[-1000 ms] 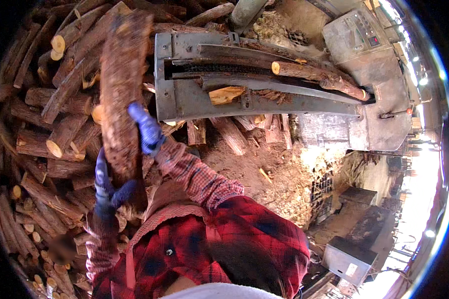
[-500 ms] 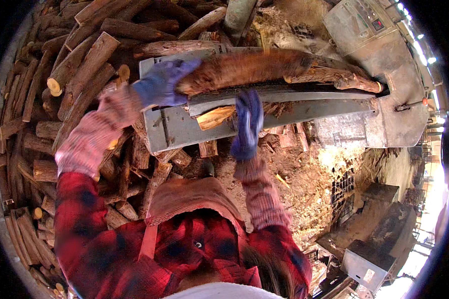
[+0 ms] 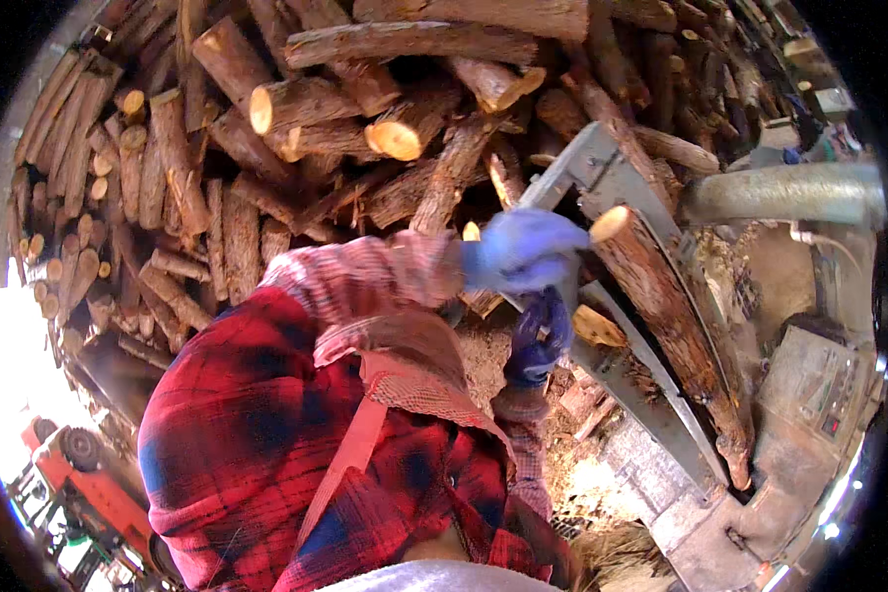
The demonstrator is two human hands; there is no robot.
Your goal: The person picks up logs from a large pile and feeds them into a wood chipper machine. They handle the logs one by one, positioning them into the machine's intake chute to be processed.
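A long bark-covered log (image 3: pixel 661 311) lies in the grey metal trough (image 3: pixel 633 387), its pale cut end toward me and the wood pile. My left hand (image 3: pixel 528 252), in a blue-purple glove, is just left of that end, apart from it; motion smears its fingers. Below it, my right hand (image 3: pixel 540 340) is beside the trough's near side, fingers stretched upward and partly hidden by the left hand. Nothing shows in its grip. A short split piece of wood (image 3: pixel 599 326) rests on the trough beside my right hand.
A large pile of logs (image 3: pixel 395 138) fills the left and far side. A thick pale pipe (image 3: pixel 789 193) runs at the right, near a machine housing with a control panel (image 3: pixel 819 395). An orange vehicle (image 3: pixel 94 483) stands at lower left.
My view has turned left toward the pile. My left hand has come off the log and moved near my right hand. The log, blurred before, now lies in the trough.
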